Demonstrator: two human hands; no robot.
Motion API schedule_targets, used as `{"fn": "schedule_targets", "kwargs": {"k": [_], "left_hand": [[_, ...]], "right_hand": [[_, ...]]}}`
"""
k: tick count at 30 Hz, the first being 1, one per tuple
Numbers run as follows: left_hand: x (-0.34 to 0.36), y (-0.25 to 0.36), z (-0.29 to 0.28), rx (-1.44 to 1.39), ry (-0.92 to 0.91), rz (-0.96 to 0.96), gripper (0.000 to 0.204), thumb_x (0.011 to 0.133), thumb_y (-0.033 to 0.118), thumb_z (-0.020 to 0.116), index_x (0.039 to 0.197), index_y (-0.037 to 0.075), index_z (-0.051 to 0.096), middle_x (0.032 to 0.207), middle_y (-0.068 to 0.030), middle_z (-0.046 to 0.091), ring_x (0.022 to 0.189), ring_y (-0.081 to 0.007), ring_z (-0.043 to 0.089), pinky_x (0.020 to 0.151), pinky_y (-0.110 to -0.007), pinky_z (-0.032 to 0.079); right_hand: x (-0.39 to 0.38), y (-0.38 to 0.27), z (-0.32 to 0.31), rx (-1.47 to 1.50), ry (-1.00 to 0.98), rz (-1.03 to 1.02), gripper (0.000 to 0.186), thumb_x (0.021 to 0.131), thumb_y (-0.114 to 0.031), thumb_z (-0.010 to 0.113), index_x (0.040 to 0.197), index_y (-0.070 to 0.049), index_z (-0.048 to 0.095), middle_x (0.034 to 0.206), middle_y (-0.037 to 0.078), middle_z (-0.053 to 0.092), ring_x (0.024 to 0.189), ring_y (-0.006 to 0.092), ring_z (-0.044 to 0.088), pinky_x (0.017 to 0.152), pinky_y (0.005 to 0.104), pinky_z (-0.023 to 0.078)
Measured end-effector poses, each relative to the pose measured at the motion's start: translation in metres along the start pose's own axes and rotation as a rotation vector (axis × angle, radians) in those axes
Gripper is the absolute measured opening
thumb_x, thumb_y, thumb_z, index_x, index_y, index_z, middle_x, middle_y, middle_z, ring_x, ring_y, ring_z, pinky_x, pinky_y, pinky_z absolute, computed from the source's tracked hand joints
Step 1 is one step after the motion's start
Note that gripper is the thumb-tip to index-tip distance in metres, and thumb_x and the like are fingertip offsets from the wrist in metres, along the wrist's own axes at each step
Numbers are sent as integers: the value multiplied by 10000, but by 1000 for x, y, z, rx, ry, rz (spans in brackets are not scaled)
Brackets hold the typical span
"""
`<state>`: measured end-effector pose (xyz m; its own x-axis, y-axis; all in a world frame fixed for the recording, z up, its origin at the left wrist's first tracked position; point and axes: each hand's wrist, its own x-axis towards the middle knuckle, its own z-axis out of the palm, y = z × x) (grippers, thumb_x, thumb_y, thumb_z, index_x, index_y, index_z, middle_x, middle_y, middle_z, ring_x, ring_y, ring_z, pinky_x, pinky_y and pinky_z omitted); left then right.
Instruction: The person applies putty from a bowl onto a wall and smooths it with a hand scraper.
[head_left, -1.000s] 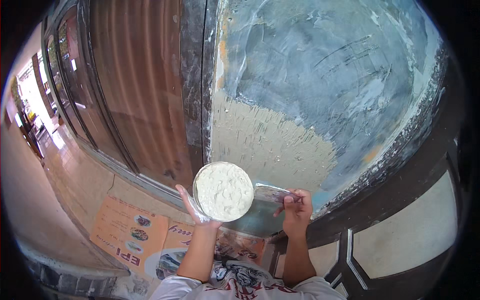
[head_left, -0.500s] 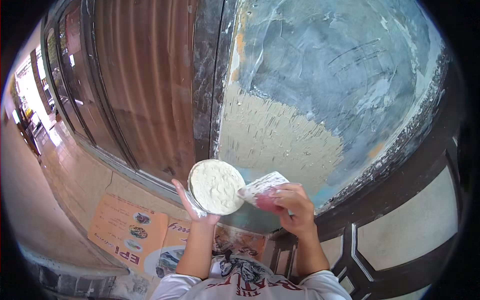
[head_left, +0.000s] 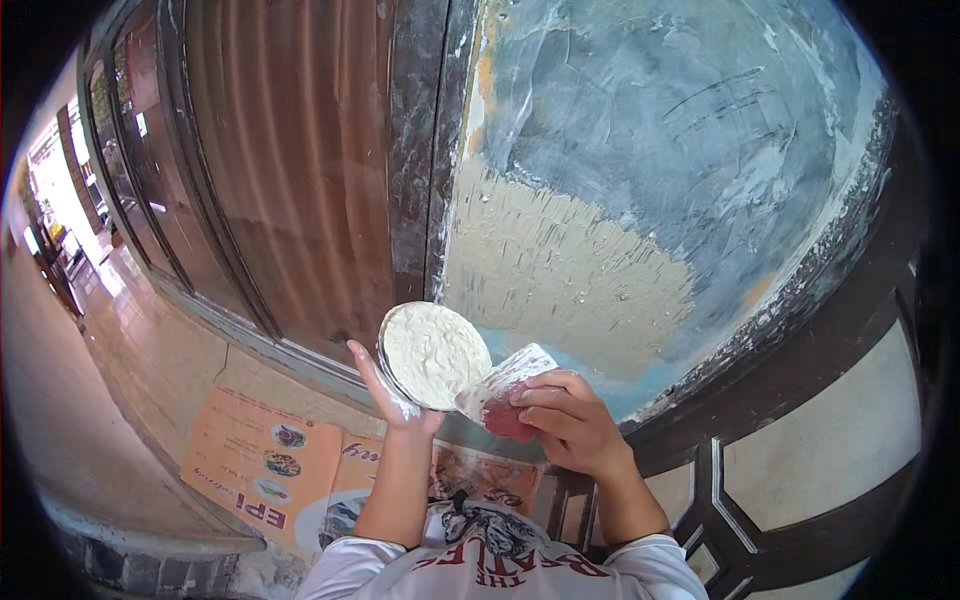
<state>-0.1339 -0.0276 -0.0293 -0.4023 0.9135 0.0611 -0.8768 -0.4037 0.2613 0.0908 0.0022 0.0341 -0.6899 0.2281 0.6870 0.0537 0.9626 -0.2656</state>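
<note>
One printed sheet: an orange poster (head_left: 262, 462) lying flat on the floor at lower left, below the base of the dark wooden door frame (head_left: 415, 150). Rectangular, laid at a slant. Orange ground with dark lettering, small round pictures in greens and browns, and a large white circular patch toward its lower right corner. A second orange-red printed sheet (head_left: 490, 480) lies just to its right, partly hidden behind the person's forearms; lettering pale, details unclear. No screens or packages in view.
</note>
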Motion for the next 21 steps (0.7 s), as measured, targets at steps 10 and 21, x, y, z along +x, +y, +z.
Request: {"fn": "schedule_targets", "kwargs": {"k": [10, 21], "left_hand": [[4, -3, -1, 29, 3, 5, 971, 864, 831, 391, 1400, 28, 496, 1402, -158, 546, 1240, -334, 563, 1032, -487, 479], [8, -12, -2, 8, 12, -8, 936, 884, 808, 387, 1377, 23, 516, 1373, -158, 569, 1222, -337, 576, 1027, -492, 482]], "right_hand": [[-1, 6, 5, -21, 0, 26, 359, 649, 84, 661, 975, -66, 655, 1086, 56, 704, 1064, 326, 632, 904, 421, 511], [-3, 5, 8, -2, 32, 87, 368, 626, 120, 634, 943, -67, 642, 1070, 66, 715, 1048, 319, 642, 910, 412, 514]]}}
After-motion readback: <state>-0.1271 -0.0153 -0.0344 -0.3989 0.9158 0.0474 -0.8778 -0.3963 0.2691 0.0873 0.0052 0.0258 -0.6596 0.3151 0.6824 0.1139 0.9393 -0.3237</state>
